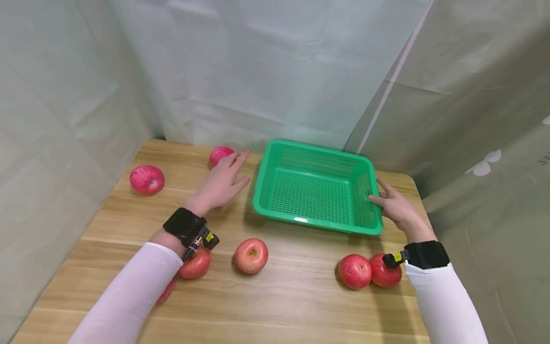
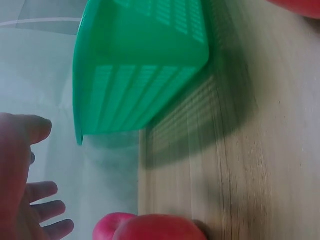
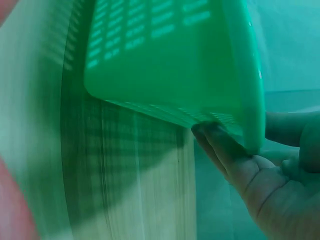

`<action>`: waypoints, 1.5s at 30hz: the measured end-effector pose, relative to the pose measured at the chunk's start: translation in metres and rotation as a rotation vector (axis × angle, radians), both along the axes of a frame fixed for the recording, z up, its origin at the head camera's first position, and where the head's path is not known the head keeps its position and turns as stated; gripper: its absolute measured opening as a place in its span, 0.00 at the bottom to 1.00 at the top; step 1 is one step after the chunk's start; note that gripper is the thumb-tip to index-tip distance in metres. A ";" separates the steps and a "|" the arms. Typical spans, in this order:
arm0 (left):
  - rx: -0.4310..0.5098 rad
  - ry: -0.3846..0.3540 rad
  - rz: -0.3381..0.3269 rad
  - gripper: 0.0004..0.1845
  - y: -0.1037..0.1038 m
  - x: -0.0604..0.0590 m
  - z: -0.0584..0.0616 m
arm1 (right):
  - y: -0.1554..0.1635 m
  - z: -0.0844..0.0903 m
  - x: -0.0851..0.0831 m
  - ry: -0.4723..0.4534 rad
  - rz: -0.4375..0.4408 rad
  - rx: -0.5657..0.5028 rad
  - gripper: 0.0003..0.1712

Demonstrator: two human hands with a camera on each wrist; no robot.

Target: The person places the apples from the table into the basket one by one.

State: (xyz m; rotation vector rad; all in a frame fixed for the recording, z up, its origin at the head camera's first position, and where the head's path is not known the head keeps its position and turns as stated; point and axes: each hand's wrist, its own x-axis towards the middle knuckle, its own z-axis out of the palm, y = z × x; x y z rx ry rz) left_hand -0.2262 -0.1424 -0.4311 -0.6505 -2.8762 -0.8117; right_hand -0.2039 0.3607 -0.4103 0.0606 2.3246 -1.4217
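A green plastic basket (image 1: 311,191) with slotted walls stands toward the back of the table, its inside bare. My right hand (image 1: 397,206) grips its right side, thumb over the rim and fingers against the outer wall; the right wrist view shows those fingers (image 3: 222,142) under the rim. Left of the basket, my left hand (image 1: 219,184) is held with fingers spread and nothing in it. Behind its fingertips is a red apple (image 1: 221,155), partly hidden. The left wrist view shows the basket's near wall (image 2: 140,95) apart from that hand.
Another apple (image 1: 147,180) lies at the far left. In front are a paler apple (image 1: 251,256), one (image 1: 196,263) partly under the left wrist, and a pair (image 1: 355,271) by the right wrist. Grey-white sheeting (image 1: 266,71) hangs around the wooden table (image 1: 292,296).
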 end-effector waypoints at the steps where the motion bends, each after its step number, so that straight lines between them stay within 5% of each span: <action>1: 0.008 -0.005 0.006 0.39 0.001 0.001 0.000 | -0.002 -0.001 -0.001 0.001 -0.002 -0.009 0.47; 20: 0.113 -0.068 0.149 0.38 0.029 0.002 0.001 | -0.030 -0.002 -0.006 0.008 -0.023 -0.047 0.45; 36: 0.119 -0.118 0.191 0.39 0.039 0.003 0.000 | -0.031 0.000 -0.005 0.014 -0.014 -0.024 0.44; 45: 0.253 -0.221 0.264 0.38 0.057 -0.004 0.000 | -0.027 -0.001 -0.004 0.027 -0.020 -0.001 0.44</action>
